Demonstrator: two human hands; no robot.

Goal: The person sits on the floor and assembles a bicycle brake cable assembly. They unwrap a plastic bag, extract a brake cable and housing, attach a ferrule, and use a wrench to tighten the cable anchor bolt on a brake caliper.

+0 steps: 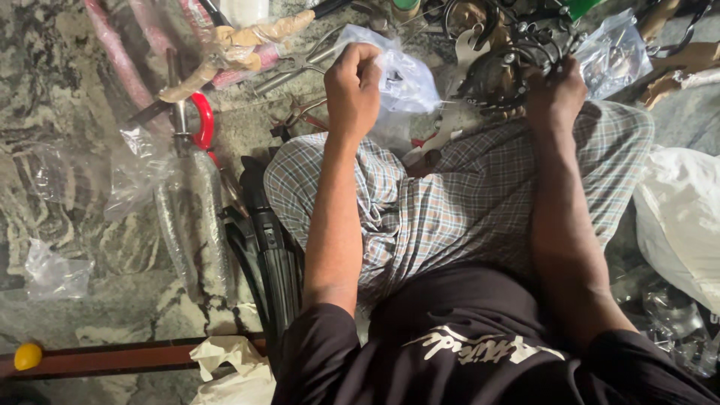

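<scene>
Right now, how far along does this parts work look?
Early to midway, at a guess. Done: little to show beyond loose empty wrappers on the floor. In hand: the left hand pinches a clear plastic bag; the right hand grips a black metal assembly. Left: the wrapped frame tubes lie untouched.
</scene>
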